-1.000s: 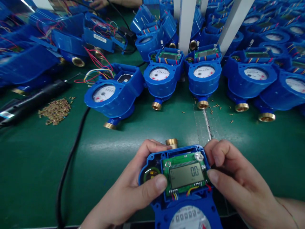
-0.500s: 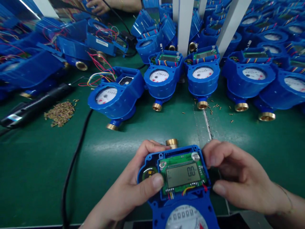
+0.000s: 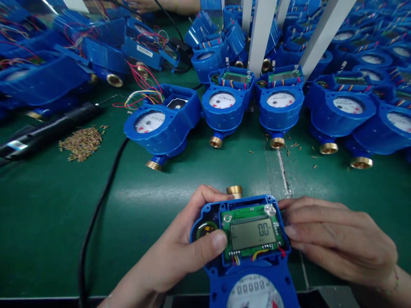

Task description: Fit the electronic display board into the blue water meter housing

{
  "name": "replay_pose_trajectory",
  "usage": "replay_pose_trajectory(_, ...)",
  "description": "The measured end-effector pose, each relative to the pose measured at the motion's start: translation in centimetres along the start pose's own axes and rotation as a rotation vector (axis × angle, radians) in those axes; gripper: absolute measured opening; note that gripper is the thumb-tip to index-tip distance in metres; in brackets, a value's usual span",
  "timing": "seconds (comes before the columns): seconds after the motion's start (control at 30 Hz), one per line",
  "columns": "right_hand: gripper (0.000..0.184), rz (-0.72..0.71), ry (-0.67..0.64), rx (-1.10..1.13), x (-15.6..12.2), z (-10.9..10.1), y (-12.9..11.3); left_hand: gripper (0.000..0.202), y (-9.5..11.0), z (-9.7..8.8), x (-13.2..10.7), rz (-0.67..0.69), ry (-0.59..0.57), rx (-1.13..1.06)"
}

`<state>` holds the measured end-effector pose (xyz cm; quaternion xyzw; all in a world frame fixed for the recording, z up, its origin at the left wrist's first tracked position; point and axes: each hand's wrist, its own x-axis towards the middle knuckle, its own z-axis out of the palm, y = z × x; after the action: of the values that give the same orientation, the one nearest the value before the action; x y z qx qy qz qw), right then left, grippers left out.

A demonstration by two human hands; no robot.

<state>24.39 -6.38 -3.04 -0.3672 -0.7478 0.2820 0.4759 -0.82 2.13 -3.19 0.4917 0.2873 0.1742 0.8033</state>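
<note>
A blue water meter [image 3: 215, 280] with its electronics box uncovered is held low in the middle. Inside the box, a green circuit board carries a small LCD [image 3: 253, 235] reading 0.0, with coloured wires below. A brass threaded end [image 3: 234, 191] sticks out behind, and the round dial [image 3: 255, 293] is cut off by the bottom edge. My left hand [image 3: 189, 248] grips the meter from the left, its thumb over the board's edge and its fingers behind. At the right side, my right hand [image 3: 340, 239] holds the casing, thumb at the edge, some fingertips hidden.
Similar blue meters [image 3: 281, 107] stand in a row across the green table [image 3: 154, 265], with many more behind. On the left lie a black electric screwdriver [image 3: 54, 128], a pile of small brass screws [image 3: 81, 144] and a black cable [image 3: 96, 222]. Another person's arm [image 3: 180, 6] shows at the top.
My right hand has gone from curled, parted fingers beside the casing to straighter fingers together against its right side. The meter and my left hand sit slightly further right in view.
</note>
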Motion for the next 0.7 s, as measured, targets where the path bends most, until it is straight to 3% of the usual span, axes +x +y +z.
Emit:
replay_pose_trajectory(0.07, 0.03, 0.011, 0.01, 0.023, 0.0, 0.1, 0.0, 0.036, 0.1, 0.0, 0.0, 0.005, -0.001, 0.012)
replay_pose_trajectory(0.13, 0.029, 0.111, 0.026, 0.126, 0.0, 0.2, 0.0, 0.036, 0.2, 0.1, 0.0, 0.002, -0.006, 0.014)
replay_pose_trajectory(0.27, 0.021, 0.506, 0.006, 0.495, -0.4, 0.5, 0.2, 0.036, 0.2, 0.2, -0.1, -0.014, -0.001, -0.005)
replay_pose_trajectory(0.33, 0.02, 0.634, 0.008, 0.704, -0.7, 0.8, 0.4, 0.036, 0.3, 0.2, 0.0, -0.014, -0.003, -0.009)
replay_pose_trajectory(0.53, 0.031, 0.728, 0.008, 1.05, -0.7, 1.8, 0.6, 0.036, 0.4, 0.1, 0.1, 0.0, 0.0, 0.036)
replay_pose_trajectory(0.7, 0.035, 0.786, 0.093, 1.087, -0.7, 2.6, 0.3, 0.037, 0.4, 0.1, 0.0, -0.011, 0.001, 0.045)
